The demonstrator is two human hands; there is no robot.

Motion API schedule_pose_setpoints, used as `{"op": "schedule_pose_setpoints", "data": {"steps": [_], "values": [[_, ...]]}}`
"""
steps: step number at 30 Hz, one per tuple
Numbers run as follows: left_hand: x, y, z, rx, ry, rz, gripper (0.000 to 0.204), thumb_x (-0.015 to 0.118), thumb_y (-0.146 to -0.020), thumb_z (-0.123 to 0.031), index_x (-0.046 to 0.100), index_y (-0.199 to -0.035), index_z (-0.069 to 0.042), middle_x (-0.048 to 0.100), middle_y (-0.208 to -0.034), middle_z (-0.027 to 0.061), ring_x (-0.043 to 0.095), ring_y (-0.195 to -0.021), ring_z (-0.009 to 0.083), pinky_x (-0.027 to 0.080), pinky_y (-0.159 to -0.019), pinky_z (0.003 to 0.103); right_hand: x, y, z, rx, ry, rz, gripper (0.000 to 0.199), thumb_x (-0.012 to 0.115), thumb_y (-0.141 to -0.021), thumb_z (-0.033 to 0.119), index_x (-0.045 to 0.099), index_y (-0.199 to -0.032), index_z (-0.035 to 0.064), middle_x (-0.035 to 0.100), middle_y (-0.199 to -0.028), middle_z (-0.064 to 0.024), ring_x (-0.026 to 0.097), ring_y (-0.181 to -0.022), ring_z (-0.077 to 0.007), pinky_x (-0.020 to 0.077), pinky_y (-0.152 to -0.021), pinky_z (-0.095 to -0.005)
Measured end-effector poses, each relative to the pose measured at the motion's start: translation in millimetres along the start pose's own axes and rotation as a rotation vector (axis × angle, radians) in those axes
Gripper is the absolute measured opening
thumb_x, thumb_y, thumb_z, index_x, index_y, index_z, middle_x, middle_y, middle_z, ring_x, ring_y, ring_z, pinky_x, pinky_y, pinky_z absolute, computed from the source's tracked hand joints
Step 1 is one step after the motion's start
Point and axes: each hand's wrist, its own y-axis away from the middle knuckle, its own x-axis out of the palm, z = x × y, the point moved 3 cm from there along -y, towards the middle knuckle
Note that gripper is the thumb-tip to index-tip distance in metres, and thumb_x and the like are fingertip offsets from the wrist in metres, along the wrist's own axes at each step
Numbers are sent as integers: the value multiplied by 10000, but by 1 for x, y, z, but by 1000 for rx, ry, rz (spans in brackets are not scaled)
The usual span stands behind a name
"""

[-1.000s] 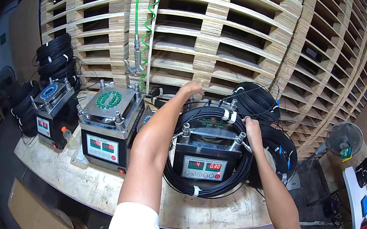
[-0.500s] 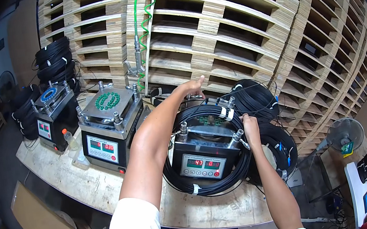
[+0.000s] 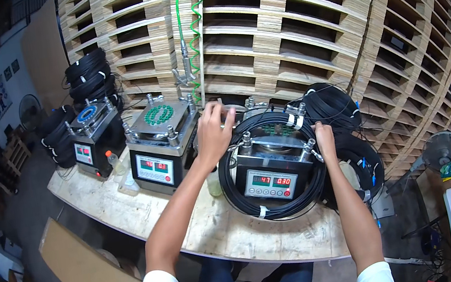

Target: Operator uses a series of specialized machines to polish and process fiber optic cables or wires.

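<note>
Tabletop: one, pale wood (image 3: 215,234), running left to right with its front edge bowed; two bare forearms reach over it.
Cable coil: one at the hands, black (image 3: 261,212), standing tilted around the front of the right-hand machine, its lower side resting on the tabletop. It is thick, round and many-stranded, slightly glossy, with one white tie at the bottom and two white bands near the top.
Right grip: one hand (image 3: 324,135) at the coil's upper right edge, fingers curled; I cannot tell whether they close on the cable.
Left grip: one hand (image 3: 215,134), open, fingers raised and apart, left of the coil's top.
Machines: three boxes in a row, the right one (image 3: 271,183) showing through the coil, the middle one (image 3: 152,171) topped with green pieces, the left one (image 3: 84,154) with a blue ring; red digits glow on each.
Bottles: two, one orange-capped (image 3: 115,164), one pale (image 3: 214,186) beside the left forearm.
Spare coils: at least two behind on the right (image 3: 336,108); a black stack (image 3: 88,74) at far left, uncounted.
Fans: two, right (image 3: 443,151) and left (image 3: 30,111).
Pallets: several wooden stacks (image 3: 270,5) behind, with green hose (image 3: 179,15) hanging in front.
</note>
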Motion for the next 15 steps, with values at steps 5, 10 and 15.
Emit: {"op": "schedule_pose_setpoints", "data": {"steps": [5,10,15], "values": [[-25,52,-10,386,-364,270,425,642,-909,-429,610,-840,-11,569,-1168,166,519,-1097,335,392,-931,466,3,-1,2,0,5,5,467,431,-941,317,746,-948,-28,697,-959,-281,663,-1010,-404,486,-917,-423],[-21,52,-3,221,-259,347,446,553,-981,-358,708,-755,-7,576,-1209,100,456,-1192,342,376,-985,453,3,8,8,-24,36,-48,463,440,-923,329,748,-952,-16,688,-961,-293,653,-1022,-419,486,-911,-436],[-16,64,-18,204,-252,411,461,490,-1011,-334,733,-760,-32,467,-1369,230,359,-1302,423,292,-1066,513,3,5,5,2,38,-22,455,444,-910,332,753,-947,0,685,-965,-298,644,-1033,-430,482,-926,-442]]}}
